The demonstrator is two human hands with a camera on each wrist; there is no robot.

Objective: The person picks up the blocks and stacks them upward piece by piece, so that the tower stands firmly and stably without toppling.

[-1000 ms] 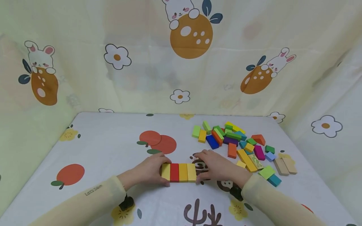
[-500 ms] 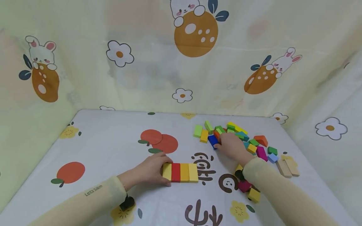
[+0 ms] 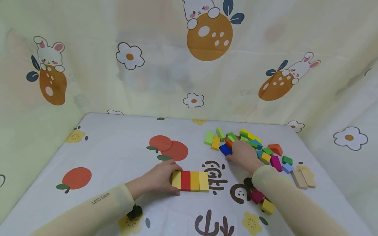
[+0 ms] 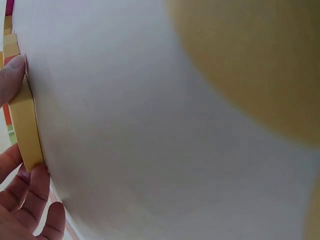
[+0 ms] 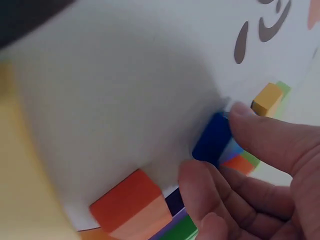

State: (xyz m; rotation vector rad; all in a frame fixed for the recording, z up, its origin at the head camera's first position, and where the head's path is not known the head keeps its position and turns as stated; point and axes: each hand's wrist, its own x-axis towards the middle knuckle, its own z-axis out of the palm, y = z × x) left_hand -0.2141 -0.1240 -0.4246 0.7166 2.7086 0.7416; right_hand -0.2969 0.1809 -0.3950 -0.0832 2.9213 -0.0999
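Observation:
Four-sided wooden blocks lie side by side in a short row, a red block (image 3: pixel 185 181) and a deeper yellow block (image 3: pixel 195 181) between two pale yellow ones. My left hand (image 3: pixel 160 177) holds the pale yellow block (image 4: pixel 26 125) at the row's left end, thumb at its near end and fingers at its far end. Farther right, my right hand (image 3: pixel 243 155) is at the edge of a block pile. In the right wrist view its thumb and fingers pinch a dark blue block (image 5: pixel 214 137) by its two ends. The hand hides part of the pile behind it.
Around the right hand lie loose blocks, among them an orange block (image 5: pixel 132 205), a magenta block (image 3: pixel 276 163) and two bare wooden blocks (image 3: pixel 303 179). Beneath the right forearm sit a crimson block (image 3: pixel 257 196) and a yellow block (image 3: pixel 267 207). A printed curtain (image 3: pixel 159 91) stands behind the table.
My right hand has left the row's right end, moved up and right to the pile, and taken hold of the dark blue block. The left hand stays at the row. The head view shifts slightly.

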